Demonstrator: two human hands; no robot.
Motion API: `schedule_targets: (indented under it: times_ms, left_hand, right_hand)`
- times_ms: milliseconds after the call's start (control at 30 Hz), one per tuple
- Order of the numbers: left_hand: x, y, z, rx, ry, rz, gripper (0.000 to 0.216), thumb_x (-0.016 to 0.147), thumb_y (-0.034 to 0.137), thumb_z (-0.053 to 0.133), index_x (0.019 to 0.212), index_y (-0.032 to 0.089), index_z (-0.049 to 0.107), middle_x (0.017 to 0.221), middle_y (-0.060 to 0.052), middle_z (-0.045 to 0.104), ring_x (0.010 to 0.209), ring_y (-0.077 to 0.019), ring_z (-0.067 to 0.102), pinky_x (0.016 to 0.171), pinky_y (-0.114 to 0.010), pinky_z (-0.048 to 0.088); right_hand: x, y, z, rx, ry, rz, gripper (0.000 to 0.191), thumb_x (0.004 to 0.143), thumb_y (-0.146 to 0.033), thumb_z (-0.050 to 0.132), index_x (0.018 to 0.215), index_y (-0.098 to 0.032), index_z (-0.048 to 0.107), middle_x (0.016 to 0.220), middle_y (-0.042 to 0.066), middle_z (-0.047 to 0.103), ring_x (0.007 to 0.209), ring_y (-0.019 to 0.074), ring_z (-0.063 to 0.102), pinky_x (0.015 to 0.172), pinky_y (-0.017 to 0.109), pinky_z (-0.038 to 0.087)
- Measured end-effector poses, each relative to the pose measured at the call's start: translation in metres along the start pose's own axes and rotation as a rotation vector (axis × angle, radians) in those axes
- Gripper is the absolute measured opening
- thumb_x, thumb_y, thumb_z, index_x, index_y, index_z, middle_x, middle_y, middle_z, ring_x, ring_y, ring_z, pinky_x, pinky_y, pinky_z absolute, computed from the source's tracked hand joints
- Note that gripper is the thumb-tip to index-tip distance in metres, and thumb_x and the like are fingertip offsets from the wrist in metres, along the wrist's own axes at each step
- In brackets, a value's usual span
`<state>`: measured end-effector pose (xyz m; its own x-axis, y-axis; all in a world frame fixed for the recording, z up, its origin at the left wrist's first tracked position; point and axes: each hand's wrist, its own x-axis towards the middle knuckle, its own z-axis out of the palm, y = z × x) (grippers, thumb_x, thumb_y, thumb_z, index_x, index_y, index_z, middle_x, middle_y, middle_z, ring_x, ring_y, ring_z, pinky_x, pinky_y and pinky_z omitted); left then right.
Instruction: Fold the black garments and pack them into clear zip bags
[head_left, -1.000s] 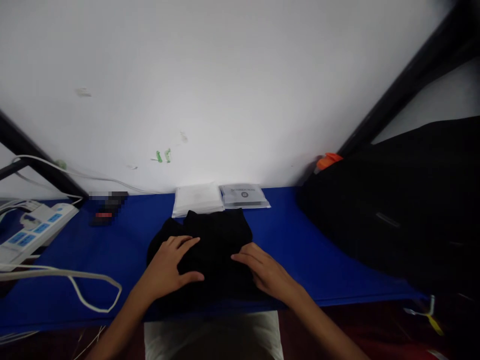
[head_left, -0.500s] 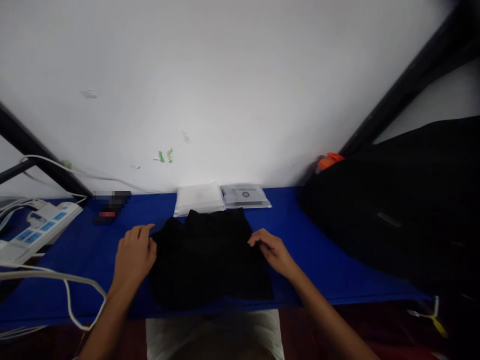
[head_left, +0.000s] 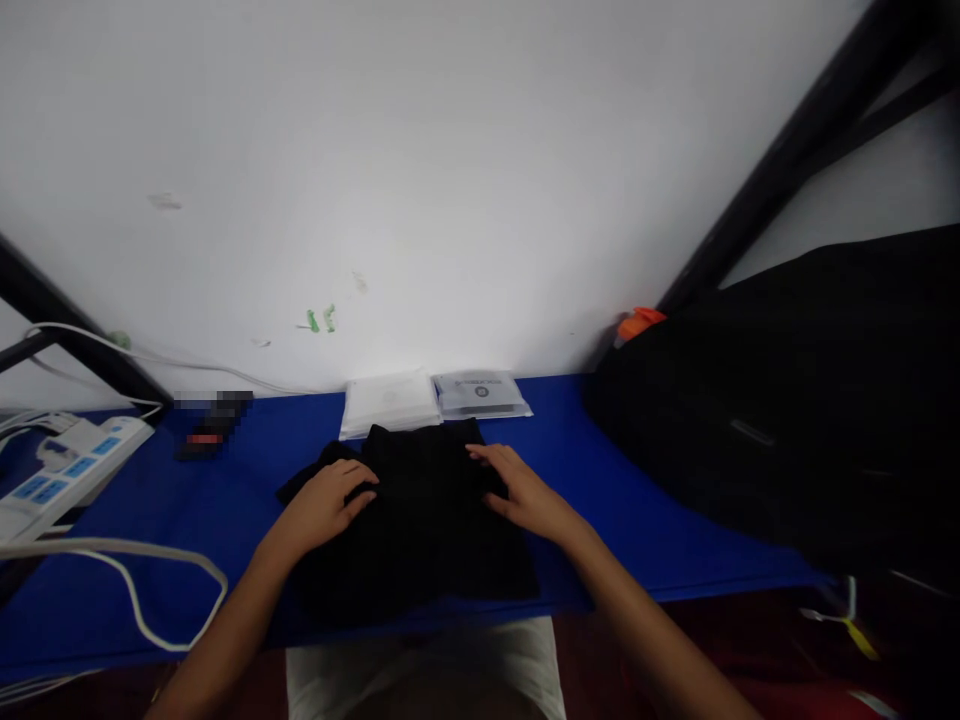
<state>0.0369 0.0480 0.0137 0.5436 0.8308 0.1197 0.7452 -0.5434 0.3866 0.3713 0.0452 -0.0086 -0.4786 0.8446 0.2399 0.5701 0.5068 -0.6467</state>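
A black garment (head_left: 427, 540) lies spread on the blue cloth in front of me; its dark folds are hard to make out. My left hand (head_left: 334, 500) rests over its left part, fingers stretched out and thumb apart. Over the upper right part is my right hand (head_left: 517, 490), also with fingers extended and thumb spread. Neither hand grips the fabric. Just beyond the garment lie a white flat packet (head_left: 391, 402) and a translucent zip pouch (head_left: 482, 394) with dark print, side by side against the wall.
A white power strip (head_left: 75, 475) with cables sits on the left of the blue surface (head_left: 600, 510), near a dark object (head_left: 217, 425) that is blurred out. A large black bag (head_left: 795, 420) fills the right side, with an orange item (head_left: 639, 325) behind it. Black metal bars frame both sides.
Both hands have moved inward from the garment's side edges onto its top, and their fingers have straightened. A left corner of the garment now sticks out. The view has shifted slightly.
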Motion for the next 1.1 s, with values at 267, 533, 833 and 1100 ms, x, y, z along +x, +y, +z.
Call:
schedule_targets:
  times_ms: [267, 533, 833, 1100]
  left_hand:
    - [0.031, 0.017, -0.007, 0.347, 0.391, -0.168, 0.032, 0.099, 0.031, 0.04, 0.12, 0.015, 0.057, 0.112, -0.014, 0.067, 0.109, -0.0295, 0.059, 0.092, -0.043, 0.045]
    - [-0.015, 0.006, 0.022, 0.178, 0.233, -0.109, 0.026, 0.097, 0.036, 0.045, 0.106, 0.019, 0.062, 0.105, -0.009, 0.065, 0.099, -0.0255, 0.061, 0.085, -0.041, 0.05]
    - [-0.019, -0.017, 0.026, 0.107, 0.227, -0.168, 0.029, 0.092, 0.042, 0.052, 0.105, 0.019, 0.064, 0.119, -0.011, 0.066, 0.115, -0.0286, 0.059, 0.099, -0.048, 0.045]
    - [-0.055, 0.023, -0.012, 0.045, 0.094, -0.082, 0.021, 0.094, 0.035, 0.047, 0.092, 0.026, 0.065, 0.097, -0.004, 0.072, 0.091, -0.023, 0.066, 0.083, -0.038, 0.048]
  right_hand:
    - [0.051, 0.022, -0.009, -0.153, 0.207, 0.225, 0.043, 0.086, -0.017, 0.056, 0.128, -0.016, 0.048, 0.088, 0.004, 0.064, 0.077, 0.0188, 0.063, 0.075, 0.035, 0.052]
    - [0.032, -0.003, 0.007, -0.376, 0.197, 0.047, 0.029, 0.093, -0.023, 0.05, 0.12, -0.018, 0.055, 0.108, 0.013, 0.061, 0.103, 0.0278, 0.057, 0.09, 0.045, 0.05]
    - [0.031, -0.01, 0.026, -0.504, -0.086, -0.059, 0.02, 0.093, -0.028, 0.058, 0.106, -0.013, 0.06, 0.108, 0.014, 0.061, 0.1, 0.0257, 0.058, 0.087, 0.042, 0.05]
    - [-0.008, -0.054, -0.019, -0.338, -0.213, -0.057, 0.006, 0.09, -0.018, 0.058, 0.094, -0.021, 0.054, 0.1, 0.006, 0.062, 0.086, 0.0193, 0.061, 0.071, 0.03, 0.047]
